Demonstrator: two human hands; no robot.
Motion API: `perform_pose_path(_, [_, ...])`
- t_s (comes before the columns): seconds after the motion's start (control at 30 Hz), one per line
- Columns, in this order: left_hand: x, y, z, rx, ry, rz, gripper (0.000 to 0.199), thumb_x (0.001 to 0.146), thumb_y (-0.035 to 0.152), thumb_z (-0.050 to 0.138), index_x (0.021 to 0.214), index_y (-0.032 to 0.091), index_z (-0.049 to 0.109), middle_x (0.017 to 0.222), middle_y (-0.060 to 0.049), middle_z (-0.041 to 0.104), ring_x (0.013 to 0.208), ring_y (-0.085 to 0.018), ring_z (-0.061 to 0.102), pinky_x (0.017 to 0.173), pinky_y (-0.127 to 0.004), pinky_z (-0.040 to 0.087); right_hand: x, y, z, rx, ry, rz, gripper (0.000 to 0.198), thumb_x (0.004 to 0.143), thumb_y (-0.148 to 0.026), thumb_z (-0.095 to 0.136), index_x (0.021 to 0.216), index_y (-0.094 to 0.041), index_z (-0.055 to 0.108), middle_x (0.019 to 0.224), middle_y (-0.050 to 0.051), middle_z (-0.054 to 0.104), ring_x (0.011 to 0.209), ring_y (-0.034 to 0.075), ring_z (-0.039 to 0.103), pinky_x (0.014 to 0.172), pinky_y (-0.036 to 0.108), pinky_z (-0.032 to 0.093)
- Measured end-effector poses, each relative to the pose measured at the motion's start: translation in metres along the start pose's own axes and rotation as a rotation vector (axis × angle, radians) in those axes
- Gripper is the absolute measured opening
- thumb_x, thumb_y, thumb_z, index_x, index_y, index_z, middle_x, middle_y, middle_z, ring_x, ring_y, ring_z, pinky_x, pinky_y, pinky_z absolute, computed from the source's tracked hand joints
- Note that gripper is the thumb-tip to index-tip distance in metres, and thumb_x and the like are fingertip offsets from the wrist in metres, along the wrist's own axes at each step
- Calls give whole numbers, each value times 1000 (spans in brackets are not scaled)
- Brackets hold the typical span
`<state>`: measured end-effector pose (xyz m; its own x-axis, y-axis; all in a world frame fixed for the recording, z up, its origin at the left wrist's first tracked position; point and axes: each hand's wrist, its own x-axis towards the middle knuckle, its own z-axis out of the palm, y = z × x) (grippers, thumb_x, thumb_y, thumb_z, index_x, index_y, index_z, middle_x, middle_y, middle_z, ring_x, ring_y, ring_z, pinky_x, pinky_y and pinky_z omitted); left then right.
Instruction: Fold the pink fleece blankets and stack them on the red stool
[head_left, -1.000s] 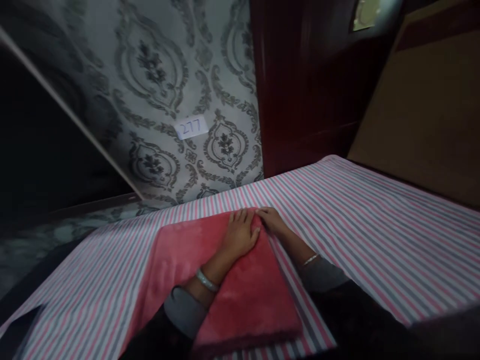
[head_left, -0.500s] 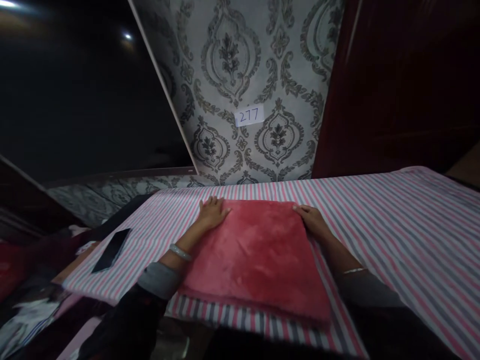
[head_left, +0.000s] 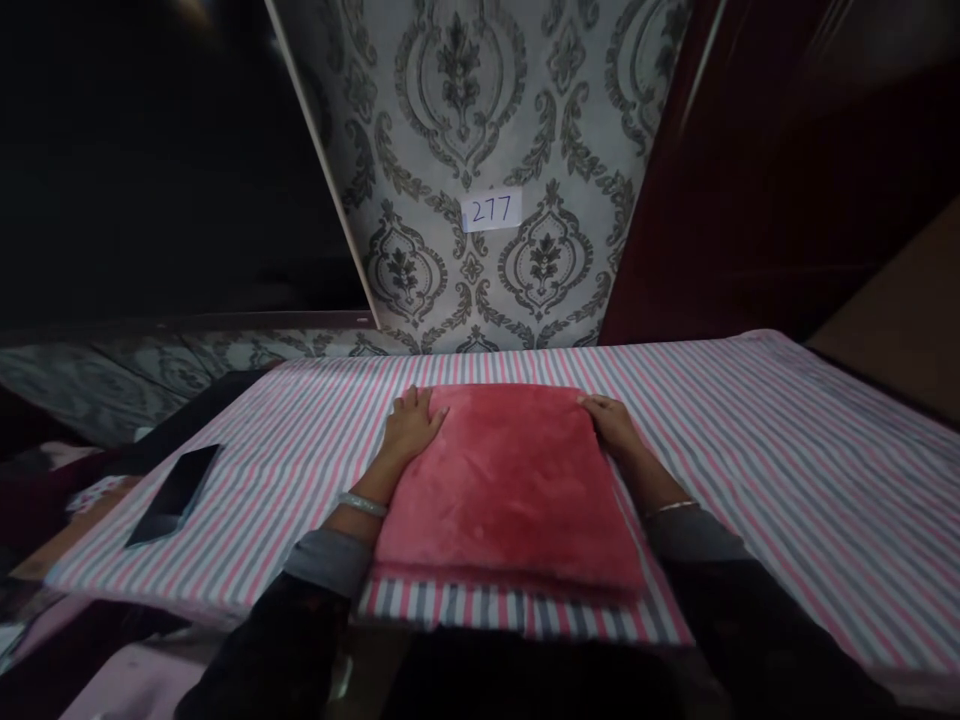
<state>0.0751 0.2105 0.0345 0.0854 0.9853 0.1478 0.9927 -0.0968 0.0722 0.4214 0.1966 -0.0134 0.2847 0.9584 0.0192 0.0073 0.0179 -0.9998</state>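
A folded red plush cloth (head_left: 510, 480) lies flat on a striped tablecloth (head_left: 765, 470). At its far left corner rests my left hand (head_left: 411, 424), fingers stretched out and thumb lying on the fabric. My right hand (head_left: 611, 422) pinches the far right corner between thumb and fingers. The cloth's near edge shows stacked layers close to the table's front edge. Bracelets circle both wrists, below rolled grey cuffs.
A dark phone (head_left: 174, 495) lies on the left part of the table. Behind stand a patterned wall with a paper marked 277 (head_left: 492, 209), a large black screen (head_left: 150, 170) and a dark red panel (head_left: 750, 190). A pink object (head_left: 135, 685) sits below at the left.
The view has shifted, so the wall and phone sit differently in the picture. Both hands stay at the same far corners of the red cloth, which still lies flat.
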Motion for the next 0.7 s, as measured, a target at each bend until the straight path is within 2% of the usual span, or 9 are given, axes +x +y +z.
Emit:
perform_pose_path(0.2, [0,2,-2,-16,15,15,67,98,59,31,153,20,36,160,-16,33,136,-38,41,105,-49,43,-25,-15,-3,-50,-46,17,52,56,-70,67,62,-24,44,49,-7,39,44,9,33,42,23,27])
perform_pose_path(0.33, [3,3,-3,-28,6,9,69,97,60,29,153,20,36,160,-16,31,137,-40,40,105,-51,42,-50,-21,-11,-120,-36,-14,48,61,-66,68,72,-21,55,57,-4,51,49,11,43,45,22,31])
perform_pose_path(0.4, [4,4,-4,-29,-5,-1,70,97,61,29,153,20,35,160,-16,32,137,-40,39,105,-53,42,-57,-24,-12,-175,-15,-32,44,65,-63,67,71,-20,59,59,-2,54,52,12,46,46,23,33])
perform_pose_path(0.53, [3,5,-8,-41,3,12,70,97,61,27,153,20,36,160,-17,32,136,-40,41,104,-54,43,-58,-25,-5,-272,38,-70,40,70,-55,67,55,-20,56,53,-1,50,57,14,49,50,24,33])
perform_pose_path(0.7, [2,2,-6,-59,22,33,70,97,61,27,153,20,37,160,-16,33,136,-42,41,104,-54,43,-55,-14,3,-318,69,-19,31,69,-48,67,58,-19,59,52,0,55,54,15,52,48,24,34])
